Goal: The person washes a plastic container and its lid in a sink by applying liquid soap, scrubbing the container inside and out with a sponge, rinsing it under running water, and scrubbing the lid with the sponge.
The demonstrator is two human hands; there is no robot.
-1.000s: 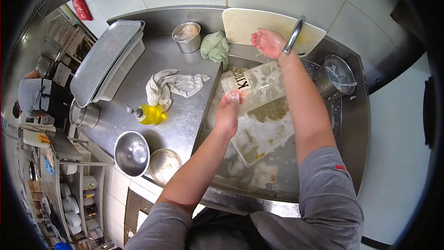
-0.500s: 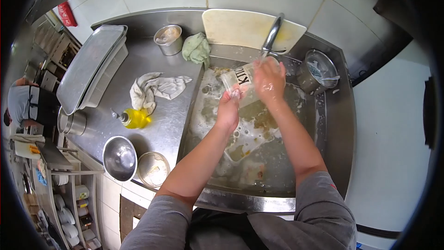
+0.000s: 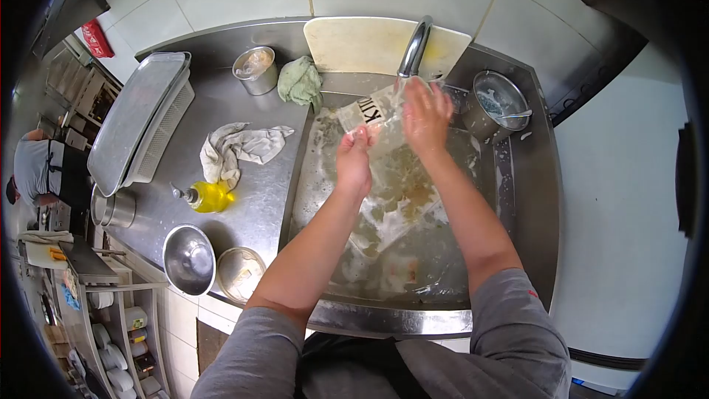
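My left hand (image 3: 354, 162) is closed on the near edge of a clear plastic container (image 3: 371, 109) with large dark printed letters, thumb on top. The container is tilted, up under the chrome faucet (image 3: 416, 48). At its right end my right hand (image 3: 427, 118) lies wet, fingers stretched and slightly apart, just below the spout. Some of the container is hidden behind that hand. Both hands are above a steel sink (image 3: 391, 320) of cloudy, sudsy water, where a clear rectangular piece (image 3: 369, 240) lies partly submerged.
Left counter: green cloth (image 3: 300, 81), steel pot (image 3: 255, 70), white rag (image 3: 240, 149), yellow soap bottle (image 3: 210, 196), steel bowl (image 3: 189, 258), round tub (image 3: 242, 273) and stacked trays (image 3: 140, 122). A cutting board (image 3: 354, 44) leans behind the faucet. Right: a sudsy pot (image 3: 498, 103). A person (image 3: 40, 166) stands far left.
My right hand's fingers have straightened and spread at the container's end. The container has tilted further under the faucet, with my left hand still holding it. The whole view has shifted slightly.
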